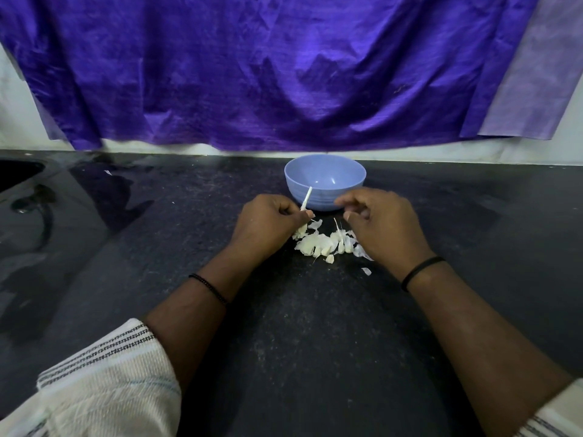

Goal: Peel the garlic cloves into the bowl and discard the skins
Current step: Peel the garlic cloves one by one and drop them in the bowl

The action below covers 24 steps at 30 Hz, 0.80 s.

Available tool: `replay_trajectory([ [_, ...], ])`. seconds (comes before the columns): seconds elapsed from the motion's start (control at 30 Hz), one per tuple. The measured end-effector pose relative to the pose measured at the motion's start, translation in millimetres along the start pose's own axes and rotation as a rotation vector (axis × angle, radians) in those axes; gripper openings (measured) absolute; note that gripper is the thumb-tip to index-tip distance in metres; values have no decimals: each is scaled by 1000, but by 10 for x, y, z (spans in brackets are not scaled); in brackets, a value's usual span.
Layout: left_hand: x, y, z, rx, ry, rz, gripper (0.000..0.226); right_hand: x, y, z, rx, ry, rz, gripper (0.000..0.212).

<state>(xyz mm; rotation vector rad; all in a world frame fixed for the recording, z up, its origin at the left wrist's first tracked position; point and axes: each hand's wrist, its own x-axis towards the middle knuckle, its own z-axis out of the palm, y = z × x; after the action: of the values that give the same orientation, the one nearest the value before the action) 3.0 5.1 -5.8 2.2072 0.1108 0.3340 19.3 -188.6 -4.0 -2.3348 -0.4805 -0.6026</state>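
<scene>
The person is leaning over a dark speckled countertop (315, 326), both forearms reaching forward. The left hand (268, 222) is curling its fingers in and pinching a thin white garlic stem (306, 198) between thumb and fingertips. The stem is standing tilted, its long axis running from the fingers up and to the right, its free end pointing toward the front wall of the blue bowl (325, 181) and crossing in front of it. Whether a clove is also sitting inside that grip is hidden by the fingers.

The right hand (378, 222) is hovering just beside the left, its fingers bent loosely with the thumb tucked beneath them; I cannot tell whether it is holding anything, as nothing is showing between the fingertips.

Below and between the two hands a small heap of garlic cloves and skins (328, 242) is lying on the countertop, spread mostly left to right, with a few wispy strands sticking upward from it. One loose flake of skin (366, 271) is lying apart, nearer the right wrist.

The bowl is sitting upright just beyond the hands, close to the back edge of the counter, and what shows of its inside is looking bare.

Each wrist is wearing a thin black band (421, 271), and white sleeves with dark stripes (107, 383) are covering the upper forearms. A purple cloth (268, 74) is hanging across the wall behind.
</scene>
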Motion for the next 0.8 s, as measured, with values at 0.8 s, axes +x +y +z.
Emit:
replay_trajectory([
  [0.8,8,-5,-32,198,9,39,26,-66,-22,-31,132,-312,235,18],
])
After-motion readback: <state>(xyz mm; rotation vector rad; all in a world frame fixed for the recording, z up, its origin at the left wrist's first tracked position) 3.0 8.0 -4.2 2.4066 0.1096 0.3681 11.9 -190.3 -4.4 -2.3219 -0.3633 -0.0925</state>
